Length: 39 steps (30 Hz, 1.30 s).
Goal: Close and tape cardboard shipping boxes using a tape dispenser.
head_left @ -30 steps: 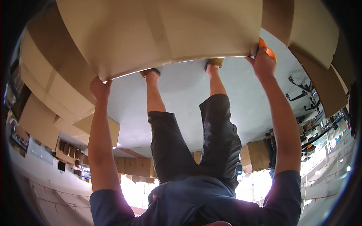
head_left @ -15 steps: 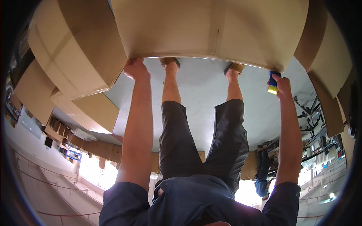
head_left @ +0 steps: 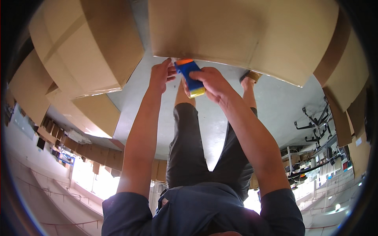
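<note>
In my right hand [head_left: 212,83] is a blue block-shaped hand tool [head_left: 192,77] with an orange end and a yellow end; its exact kind I cannot make out. The orange end is up by the lower edge of a large cardboard box [head_left: 208,31], near its left corner. Just left of the tool, my left hand [head_left: 159,76] has its fingers apart and slightly bent, with nothing visible in it. Whether its fingertips touch the box edge I cannot tell. A shiny strip, like clear tape, runs along that edge.
More cardboard boxes stand at the left [head_left: 75,51] and right [head_left: 342,70]. Grey floor [head_left: 208,129] lies around my legs. Dark metal frames, like upturned chair bases [head_left: 315,122], are on the floor at the right. Shelves and bright windows are farther off.
My right hand has carried the blue tool from the box's right corner leftward to its left corner. My left hand has let go of that corner and opened. The box appears shifted right.
</note>
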Motion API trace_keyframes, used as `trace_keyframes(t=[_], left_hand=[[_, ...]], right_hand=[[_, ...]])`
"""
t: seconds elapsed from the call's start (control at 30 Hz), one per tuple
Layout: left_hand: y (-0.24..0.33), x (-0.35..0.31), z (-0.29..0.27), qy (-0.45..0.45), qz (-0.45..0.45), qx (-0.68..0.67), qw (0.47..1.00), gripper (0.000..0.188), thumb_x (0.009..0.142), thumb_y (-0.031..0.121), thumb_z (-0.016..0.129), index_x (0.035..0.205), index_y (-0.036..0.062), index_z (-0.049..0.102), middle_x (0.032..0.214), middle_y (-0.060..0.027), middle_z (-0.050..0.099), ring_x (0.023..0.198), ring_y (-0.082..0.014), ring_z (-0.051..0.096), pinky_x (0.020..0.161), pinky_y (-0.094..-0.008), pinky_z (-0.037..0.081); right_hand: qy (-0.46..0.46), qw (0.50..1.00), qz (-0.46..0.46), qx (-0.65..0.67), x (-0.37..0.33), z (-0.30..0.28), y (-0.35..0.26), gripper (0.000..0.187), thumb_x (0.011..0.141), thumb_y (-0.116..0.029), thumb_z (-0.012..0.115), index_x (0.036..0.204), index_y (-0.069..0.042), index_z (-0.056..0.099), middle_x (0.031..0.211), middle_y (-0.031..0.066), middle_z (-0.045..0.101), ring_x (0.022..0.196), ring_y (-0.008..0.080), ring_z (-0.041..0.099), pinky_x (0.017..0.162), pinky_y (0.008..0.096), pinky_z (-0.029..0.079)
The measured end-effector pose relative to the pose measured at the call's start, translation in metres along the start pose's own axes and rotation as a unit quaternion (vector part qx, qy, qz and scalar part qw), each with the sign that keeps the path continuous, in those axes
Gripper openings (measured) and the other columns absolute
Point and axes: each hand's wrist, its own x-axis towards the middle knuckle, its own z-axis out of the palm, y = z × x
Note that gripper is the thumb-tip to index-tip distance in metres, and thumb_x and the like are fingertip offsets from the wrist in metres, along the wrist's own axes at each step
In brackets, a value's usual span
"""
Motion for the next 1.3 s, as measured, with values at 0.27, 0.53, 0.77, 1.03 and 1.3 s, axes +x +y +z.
trace_keyframes(t=[0.27,0.53,0.77,1.03,1.3], left_hand=[[0.017,-0.045,-0.026,-0.259,-0.103,-0.163,0.946,0.025,0.094,0.018,0.065,0.096,-0.0066,0.067,0.091,-0.0119,0.069,0.078,-0.0192,0.068,0.076,-0.0356,0.057],[0.019,-0.064,-0.041,-0.304,-0.054,-0.087,0.947,0.012,0.089,0.005,0.067,0.095,-0.0052,0.069,0.085,-0.0107,0.07,0.076,-0.0157,0.067,0.068,-0.0279,0.054],[-0.018,0.008,-0.083,-0.023,0.223,-0.158,0.962,0.01,0.089,-0.004,0.057,0.092,-0.0013,0.067,0.084,-0.0069,0.069,0.079,-0.0145,0.064,0.076,-0.0296,0.051],[-0.008,0.083,-0.083,-0.189,0.288,-0.244,0.907,0.01,0.094,0.005,0.061,0.104,0.0036,0.064,0.1,-0.0057,0.065,0.095,-0.0151,0.057,0.087,-0.032,0.042],[0.007,0.094,-0.01,-0.169,0.271,-0.343,0.883,0.037,0.098,0.01,0.054,0.135,0.0065,0.051,0.129,-0.0103,0.058,0.119,-0.0215,0.054,0.103,-0.0391,0.044]], right_hand=[[-0.126,0.963,-0.034,-0.238,-0.051,0.002,0.014,0.035,0.083,-0.003,0.067,0.113,0.004,0.049,0.094,0.0113,0.063,0.083,0.016,0.065,0.077,0.0302,0.052],[-0.148,0.928,-0.019,-0.342,-0.055,0.011,0.002,0.036,0.084,-0.009,0.071,0.113,0.0,0.052,0.093,0.0067,0.063,0.086,0.0143,0.062,0.076,0.0294,0.052],[0.059,0.633,-0.153,-0.756,-0.038,-0.009,0.016,0.026,0.085,-0.018,0.072,0.095,0.0,0.055,0.076,0.0148,0.063,0.075,0.0346,0.061,0.072,0.0426,0.044],[0.128,0.495,-0.35,-0.785,0.005,-0.021,0.04,0.028,0.08,-0.015,0.075,0.09,-0.005,0.051,0.071,0.0113,0.061,0.071,0.0309,0.062,0.083,0.0442,0.046],[0.215,0.524,-0.414,-0.713,0.001,-0.063,0.062,0.03,0.073,-0.011,0.076,0.089,-0.006,0.051,0.076,0.0114,0.06,0.08,0.0312,0.061,0.096,0.0486,0.044]])
